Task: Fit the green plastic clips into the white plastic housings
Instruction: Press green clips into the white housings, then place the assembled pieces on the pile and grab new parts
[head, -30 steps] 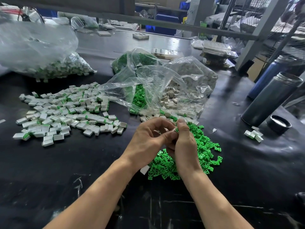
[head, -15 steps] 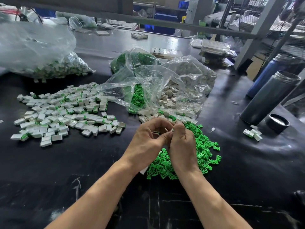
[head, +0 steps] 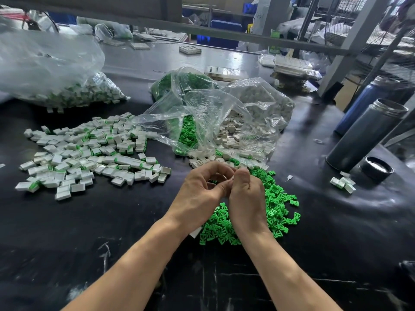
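My left hand [head: 199,194] and my right hand [head: 246,198] meet fingertip to fingertip above a heap of loose green clips [head: 276,205] on the black table. Their curled fingers pinch a small white housing [head: 231,178] between them; it is almost wholly hidden, and I cannot see whether a clip sits in it. A spread of white housings with green clips in them [head: 89,153] lies to the left. Behind my hands an open clear bag [head: 215,122] spills bare white housings [head: 231,133] and more green clips [head: 187,133].
A big clear bag of housings with clips [head: 74,95] lies at back left. Two steel flasks [head: 363,135] and a black lid [head: 376,169] stand at right, with three loose housings [head: 342,184] beside them. A grey frame bar [head: 202,30] crosses the back.
My hands have stayed joined over the green heap. The fingers shifted slightly around the small part; the right thumb now lies further over it.
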Demonstrator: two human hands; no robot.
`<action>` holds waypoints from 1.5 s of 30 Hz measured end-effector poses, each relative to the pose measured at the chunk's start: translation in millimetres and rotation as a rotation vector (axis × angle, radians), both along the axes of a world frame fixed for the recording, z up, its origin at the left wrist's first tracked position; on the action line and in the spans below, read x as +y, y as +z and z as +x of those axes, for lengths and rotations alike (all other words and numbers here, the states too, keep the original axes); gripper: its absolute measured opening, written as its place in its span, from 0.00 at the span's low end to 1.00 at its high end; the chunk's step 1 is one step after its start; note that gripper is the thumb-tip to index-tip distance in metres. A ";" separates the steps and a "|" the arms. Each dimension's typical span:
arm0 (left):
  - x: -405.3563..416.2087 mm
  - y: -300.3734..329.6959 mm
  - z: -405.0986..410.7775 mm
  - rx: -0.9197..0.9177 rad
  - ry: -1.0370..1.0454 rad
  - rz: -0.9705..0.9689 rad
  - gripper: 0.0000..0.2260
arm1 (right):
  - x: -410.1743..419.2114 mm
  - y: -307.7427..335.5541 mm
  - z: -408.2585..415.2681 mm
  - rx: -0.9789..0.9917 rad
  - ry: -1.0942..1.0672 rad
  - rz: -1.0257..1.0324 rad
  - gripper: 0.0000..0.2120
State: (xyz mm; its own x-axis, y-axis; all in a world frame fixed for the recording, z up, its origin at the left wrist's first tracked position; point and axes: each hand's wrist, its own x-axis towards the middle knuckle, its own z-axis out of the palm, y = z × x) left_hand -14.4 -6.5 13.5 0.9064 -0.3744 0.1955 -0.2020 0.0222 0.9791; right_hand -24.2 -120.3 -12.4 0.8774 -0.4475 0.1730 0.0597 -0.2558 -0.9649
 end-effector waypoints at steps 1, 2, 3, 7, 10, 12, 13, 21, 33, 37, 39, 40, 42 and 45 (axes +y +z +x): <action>0.1 0.0 0.0 0.002 0.001 0.002 0.01 | 0.1 0.0 0.3 0.001 0.001 -0.004 0.27; 0.4 0.0 0.1 0.005 0.001 0.000 0.01 | 0.3 0.0 0.7 0.001 0.002 -0.008 0.28; 0.6 -0.1 0.2 0.006 0.002 0.001 0.01 | 0.4 0.2 0.9 0.000 0.004 -0.014 0.29; 0.6 0.0 -0.3 0.013 0.008 -0.001 0.01 | -0.2 0.3 -0.2 -0.010 0.025 -0.023 0.28; 2.2 -0.6 1.5 0.003 0.005 0.005 0.01 | 1.2 1.7 -2.2 -0.021 0.052 0.007 0.27; 3.2 -1.0 3.4 -0.010 0.001 0.020 0.01 | 0.6 2.8 -4.2 -0.028 0.102 0.042 0.27; 3.5 -1.4 4.3 -0.013 0.005 0.025 0.01 | 0.5 4.2 -6.0 -0.027 0.118 0.049 0.27; 9.4 -8.2 15.6 -0.035 0.146 0.087 0.02 | -15.5 8.5 -12.7 -0.134 0.102 0.013 0.14; 14.4 -10.5 19.1 -0.030 0.167 0.150 0.07 | -18.0 6.9 -11.9 -0.087 0.080 -0.099 0.05; 30.4 -15.1 27.1 -0.109 0.266 0.518 0.05 | -21.1 4.8 -11.2 -0.049 0.040 -0.124 0.06; 38.5 -16.0 31.1 -0.156 0.371 0.702 0.03 | -22.6 4.0 -10.8 -0.029 0.030 -0.164 0.07; 41.6 -16.1 33.3 -0.168 0.425 0.752 0.03 | -23.2 3.8 -10.8 -0.016 0.030 -0.189 0.08; 46.7 -15.0 37.5 -0.191 0.529 0.834 0.02 | -23.7 3.0 -10.9 0.013 0.031 -0.245 0.08; 54.1 -12.0 43.2 -0.235 0.674 0.925 0.04 | -24.1 2.7 -11.1 0.070 0.018 -0.333 0.06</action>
